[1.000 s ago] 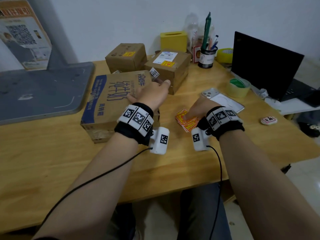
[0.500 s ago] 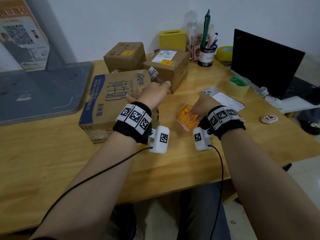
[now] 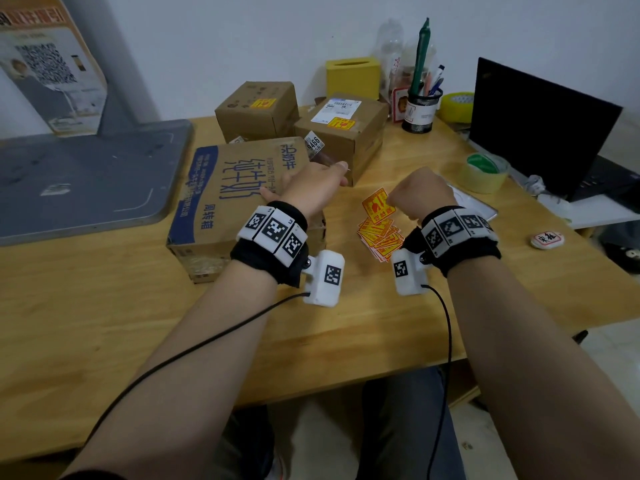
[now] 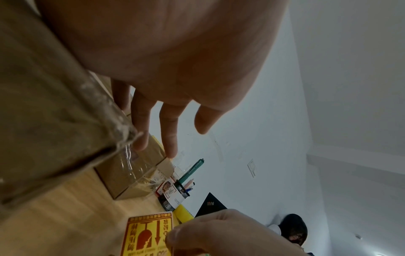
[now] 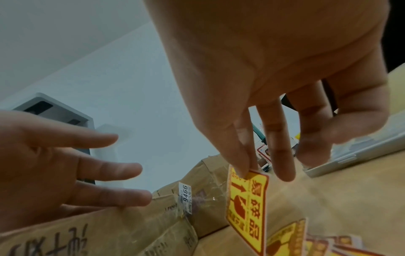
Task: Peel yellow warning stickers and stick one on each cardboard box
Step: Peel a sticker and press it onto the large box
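Note:
A large cardboard box (image 3: 239, 192) with blue print lies in the middle of the wooden table (image 3: 104, 306). Behind it stand two smaller boxes (image 3: 258, 110) (image 3: 346, 140), each with a yellow sticker (image 3: 262, 103) (image 3: 341, 123) on top. My left hand (image 3: 318, 183) is over the large box's right edge with straight, spread fingers (image 4: 168, 138); I cannot tell whether it touches. My right hand (image 3: 415, 192) pinches one yellow warning sticker (image 5: 247, 199) by its top corner and holds it upright above the loose pile of stickers (image 3: 381, 237).
At the right are a black laptop (image 3: 540, 133), a tape roll (image 3: 485, 173) and a flat white device (image 3: 478, 209). A pen holder (image 3: 420, 110), a yellow box (image 3: 353, 76) and yellow tape (image 3: 457, 105) stand at the back. A grey board (image 3: 86, 178) lies on the left.
My right hand has picked one sticker off the pile and raised it upright above the table. My left hand has stayed by the large box.

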`<state>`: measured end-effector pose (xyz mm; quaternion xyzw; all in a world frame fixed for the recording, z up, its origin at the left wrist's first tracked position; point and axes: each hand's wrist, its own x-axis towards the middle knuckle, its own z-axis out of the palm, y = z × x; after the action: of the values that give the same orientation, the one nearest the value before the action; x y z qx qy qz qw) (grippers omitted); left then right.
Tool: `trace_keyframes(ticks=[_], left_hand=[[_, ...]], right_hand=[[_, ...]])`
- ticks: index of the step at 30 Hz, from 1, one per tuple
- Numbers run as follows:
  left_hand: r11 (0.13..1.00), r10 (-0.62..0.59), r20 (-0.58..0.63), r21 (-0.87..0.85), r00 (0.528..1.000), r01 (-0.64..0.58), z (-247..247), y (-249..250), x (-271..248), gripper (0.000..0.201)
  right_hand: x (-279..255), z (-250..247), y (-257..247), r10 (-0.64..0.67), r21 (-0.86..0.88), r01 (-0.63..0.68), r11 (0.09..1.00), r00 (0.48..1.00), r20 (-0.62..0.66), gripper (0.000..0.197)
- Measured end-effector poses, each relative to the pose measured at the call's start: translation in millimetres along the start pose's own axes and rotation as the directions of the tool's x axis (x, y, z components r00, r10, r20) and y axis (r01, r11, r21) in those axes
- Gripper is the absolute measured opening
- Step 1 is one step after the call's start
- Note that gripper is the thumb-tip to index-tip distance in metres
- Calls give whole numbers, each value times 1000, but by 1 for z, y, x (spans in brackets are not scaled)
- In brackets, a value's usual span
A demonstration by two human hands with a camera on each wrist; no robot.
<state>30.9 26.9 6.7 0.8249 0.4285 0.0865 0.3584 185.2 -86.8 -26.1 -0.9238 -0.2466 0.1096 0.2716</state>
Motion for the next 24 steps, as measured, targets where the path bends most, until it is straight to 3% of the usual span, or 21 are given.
trace_keyframes(ticks=[5, 8, 11, 16, 24], left_hand=[[998, 18, 10, -58, 1000, -17, 0, -5, 1, 34], [977, 81, 26, -200, 996, -74, -8, -4, -2, 22], [945, 148, -16, -293, 989, -146, -24, -2, -4, 24], [831, 115, -94, -536, 989, -148, -56, -10, 1, 22], [843, 177, -180, -480, 968, -243, -84, -36, 16, 13]], right_hand=[[-11, -10, -11, -13, 291, 2, 957, 999, 36, 23], [-23, -17, -27, -90, 528, 42, 848, 994, 66, 10], [-32, -25, -48, -178, 698, 94, 710, 983, 48, 9], [-37, -26, -81, -289, 760, 164, 628, 957, 32, 8], [-33, -16, -111, -381, 757, 206, 620, 923, 61, 12]])
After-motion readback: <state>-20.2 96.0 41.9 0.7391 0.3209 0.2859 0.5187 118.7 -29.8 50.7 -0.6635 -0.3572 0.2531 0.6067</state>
